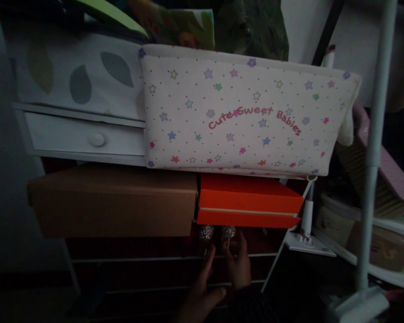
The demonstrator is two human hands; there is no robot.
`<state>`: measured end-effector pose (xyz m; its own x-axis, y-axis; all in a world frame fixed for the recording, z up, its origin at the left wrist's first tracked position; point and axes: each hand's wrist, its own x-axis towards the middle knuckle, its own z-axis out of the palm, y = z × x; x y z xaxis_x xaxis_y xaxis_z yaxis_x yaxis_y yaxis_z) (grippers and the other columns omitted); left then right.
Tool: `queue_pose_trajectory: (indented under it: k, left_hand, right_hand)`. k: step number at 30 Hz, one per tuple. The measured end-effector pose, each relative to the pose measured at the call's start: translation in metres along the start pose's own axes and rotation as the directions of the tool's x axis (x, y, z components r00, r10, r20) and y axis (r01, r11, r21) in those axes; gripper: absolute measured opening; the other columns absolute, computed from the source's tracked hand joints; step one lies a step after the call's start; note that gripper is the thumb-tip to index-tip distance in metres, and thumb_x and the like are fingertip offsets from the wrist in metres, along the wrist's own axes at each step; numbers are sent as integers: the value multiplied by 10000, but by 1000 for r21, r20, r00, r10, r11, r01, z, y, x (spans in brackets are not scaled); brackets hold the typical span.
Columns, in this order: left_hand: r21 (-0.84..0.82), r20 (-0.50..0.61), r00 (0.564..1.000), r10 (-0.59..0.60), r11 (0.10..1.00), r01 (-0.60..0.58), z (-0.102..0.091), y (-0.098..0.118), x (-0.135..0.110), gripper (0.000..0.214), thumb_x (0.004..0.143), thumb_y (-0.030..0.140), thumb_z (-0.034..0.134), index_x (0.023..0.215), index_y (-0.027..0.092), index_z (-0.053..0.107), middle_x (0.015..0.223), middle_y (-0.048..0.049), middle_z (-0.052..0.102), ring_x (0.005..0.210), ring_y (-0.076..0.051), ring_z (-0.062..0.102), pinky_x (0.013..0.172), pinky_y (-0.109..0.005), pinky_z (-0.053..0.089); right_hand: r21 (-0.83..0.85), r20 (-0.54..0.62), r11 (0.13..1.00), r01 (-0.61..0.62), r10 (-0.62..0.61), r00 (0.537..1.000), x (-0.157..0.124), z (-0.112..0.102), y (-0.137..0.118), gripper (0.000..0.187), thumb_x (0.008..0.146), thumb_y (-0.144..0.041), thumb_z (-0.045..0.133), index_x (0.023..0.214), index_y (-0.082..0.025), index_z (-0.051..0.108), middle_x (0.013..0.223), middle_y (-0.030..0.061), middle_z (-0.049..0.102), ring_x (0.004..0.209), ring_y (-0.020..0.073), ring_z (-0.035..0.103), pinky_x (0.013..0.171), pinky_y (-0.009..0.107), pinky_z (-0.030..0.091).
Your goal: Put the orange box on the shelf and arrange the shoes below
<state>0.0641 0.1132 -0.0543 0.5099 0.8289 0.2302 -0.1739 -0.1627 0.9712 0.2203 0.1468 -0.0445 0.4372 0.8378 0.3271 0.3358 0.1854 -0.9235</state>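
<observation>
Two glittery silver shoes stand side by side on a dark rack shelf below an orange box: the left shoe (206, 232) and the right shoe (228, 232). My right hand (239, 264) has its thumb and fingers around the lower part of the right shoe, closed on it; part of the grip is in shadow. Just below the left shoe, my left hand (202, 291) reaches up with fingers stretched and thumb apart, holding nothing. Whether its fingertips touch that shoe I cannot tell. The orange box (249, 199) sits right above both hands.
A brown cardboard box (114, 206) juts out at left. Above are a white drawer (87, 137) and a star-printed fabric bin (239, 112). At right stand a pale pole (373, 157), a pink brush (390, 166) and a round container (384, 246). Lower rack rails (138, 259) run across.
</observation>
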Motion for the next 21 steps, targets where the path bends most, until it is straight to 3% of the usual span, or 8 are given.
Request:
queue_pose_trajectory:
  k: [2, 5, 9, 14, 21]
  left_hand:
    - [15, 6, 1000, 2, 1000, -2, 0, 0, 6, 955, 670, 103, 583, 1495, 250, 126, 1610, 10, 44, 1467, -201, 27, 1190, -396, 154]
    - [44, 33, 999, 1, 999, -2, 2, 0, 13, 979, 661, 98, 584, 1496, 261, 99, 1608, 12, 48, 1466, -210, 16, 1194, -432, 110]
    - [60, 49, 990, 129, 989, -132, 6, 3, 14, 940, 702, 151, 612, 1493, 283, 122, 1604, -9, 94, 1463, -235, 56, 1182, -487, 130]
    - [147, -16, 991, 135, 980, -131, 5, 10, 7, 884, 708, 127, 614, 1479, 291, 213, 1596, -23, 149, 1456, -265, 79, 1179, -501, 155]
    - [150, 17, 989, 149, 977, -149, 5, 13, -2, 872, 714, 89, 583, 1482, 256, 205, 1605, -30, 60, 1463, -212, 45, 1188, -458, 89]
  right_hand:
    - [6, 49, 1000, 5, -5, 999, 3, 0, 1, 828, 770, -467, 583, 1441, -165, 201, 954, 50, 666, 885, 224, 649, 839, 385, 487]
    - [23, 121, 1000, 19, -22, 992, 7, -1, 1, 788, 786, -447, 577, 1439, -146, 253, 924, 39, 669, 882, 211, 643, 856, 367, 486]
    - [44, 168, 998, 36, -42, 985, 7, 0, -2, 767, 812, -408, 565, 1452, -156, 226, 907, 22, 662, 871, 196, 639, 869, 359, 481]
    - [122, 183, 992, 43, -65, 981, 3, 2, -1, 743, 819, -393, 578, 1437, -151, 245, 916, 26, 656, 888, 190, 633, 879, 350, 481]
    - [107, 181, 993, 51, -70, 981, -2, 6, 0, 747, 822, -388, 575, 1443, -143, 238, 950, 46, 658, 892, 196, 631, 864, 362, 488]
